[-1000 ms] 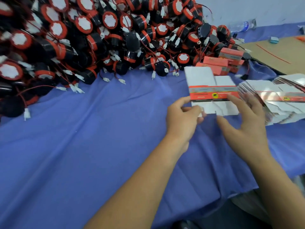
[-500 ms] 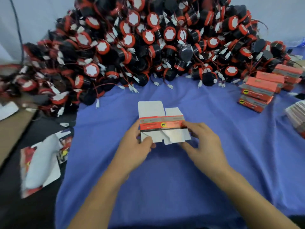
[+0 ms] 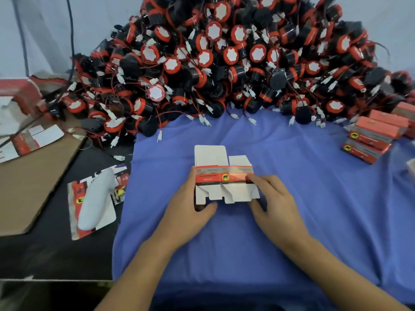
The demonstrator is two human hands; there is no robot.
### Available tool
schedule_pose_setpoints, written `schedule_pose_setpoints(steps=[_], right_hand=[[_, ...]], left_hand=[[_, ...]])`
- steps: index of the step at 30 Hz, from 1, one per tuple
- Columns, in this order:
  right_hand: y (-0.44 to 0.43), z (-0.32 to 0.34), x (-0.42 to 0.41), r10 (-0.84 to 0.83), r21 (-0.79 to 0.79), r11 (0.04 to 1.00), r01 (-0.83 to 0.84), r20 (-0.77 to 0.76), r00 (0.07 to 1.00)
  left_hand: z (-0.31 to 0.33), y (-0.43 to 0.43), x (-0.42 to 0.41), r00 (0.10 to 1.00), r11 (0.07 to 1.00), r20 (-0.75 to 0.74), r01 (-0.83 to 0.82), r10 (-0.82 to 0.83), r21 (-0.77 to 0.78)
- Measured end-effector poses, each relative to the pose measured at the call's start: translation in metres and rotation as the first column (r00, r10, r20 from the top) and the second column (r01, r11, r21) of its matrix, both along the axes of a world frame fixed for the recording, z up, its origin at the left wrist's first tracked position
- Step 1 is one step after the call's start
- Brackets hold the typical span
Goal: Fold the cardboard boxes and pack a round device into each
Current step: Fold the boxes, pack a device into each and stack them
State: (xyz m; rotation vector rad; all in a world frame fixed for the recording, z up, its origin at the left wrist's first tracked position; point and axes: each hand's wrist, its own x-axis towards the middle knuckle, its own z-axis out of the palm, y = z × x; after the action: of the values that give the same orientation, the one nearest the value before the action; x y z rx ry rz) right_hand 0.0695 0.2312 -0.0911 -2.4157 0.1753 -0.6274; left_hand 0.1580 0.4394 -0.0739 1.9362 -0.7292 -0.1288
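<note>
One flat box (image 3: 211, 158), one left hand (image 3: 190, 209), one right hand (image 3: 276, 203), several folded boxes (image 3: 370, 140), countless round devices (image 3: 224, 63).

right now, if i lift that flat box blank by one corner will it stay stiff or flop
Probably light: the box blank is thin flat card. Likely to hinge at its creases, its cut flaps drooping.
</note>
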Motion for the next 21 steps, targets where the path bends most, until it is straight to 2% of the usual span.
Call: schedule_pose_setpoints(steps=[4, 9, 12, 15, 18, 21], right_hand=[[-0.001, -0.001, 0.001, -0.006, -0.023, 1.000, 0.006, -0.006, 1.000], [0.005, -0.002, -0.001, 0.100, -0.125, 0.987, -0.098, 0.012, 0.995], [0.005, 0.000, 0.000, 0.116, -0.146, 0.983, -0.113, 0.010, 0.993], [0.004, 0.002, -0.001, 0.119, -0.078, 0.990, -0.114, 0.055, 0.991], [0.007, 0.006, -0.003, 0.118, -0.005, 0.993, -0.119, 0.117, 0.986], [0.005, 0.008, -0.006, 0.200, 0.011, 0.979, -0.204, 0.155, 0.967]], left_hand=[[-0.006, -0.003, -0.002, 0.993, 0.998, 0.101, -0.057, 0.059, -0.026], [-0.015, -0.009, -0.002, 0.981, 0.991, 0.187, -0.066, 0.043, 0.114], [-0.020, -0.008, -0.003, 0.984, 0.992, 0.170, -0.063, 0.044, 0.112], [-0.025, -0.006, -0.001, 0.996, 0.995, 0.088, -0.037, 0.028, 0.097], [-0.025, -0.005, 0.000, 0.990, 0.994, 0.136, -0.057, 0.043, 0.097], [-0.023, -0.005, -0.002, 0.987, 0.994, 0.134, -0.097, 0.090, 0.044]])
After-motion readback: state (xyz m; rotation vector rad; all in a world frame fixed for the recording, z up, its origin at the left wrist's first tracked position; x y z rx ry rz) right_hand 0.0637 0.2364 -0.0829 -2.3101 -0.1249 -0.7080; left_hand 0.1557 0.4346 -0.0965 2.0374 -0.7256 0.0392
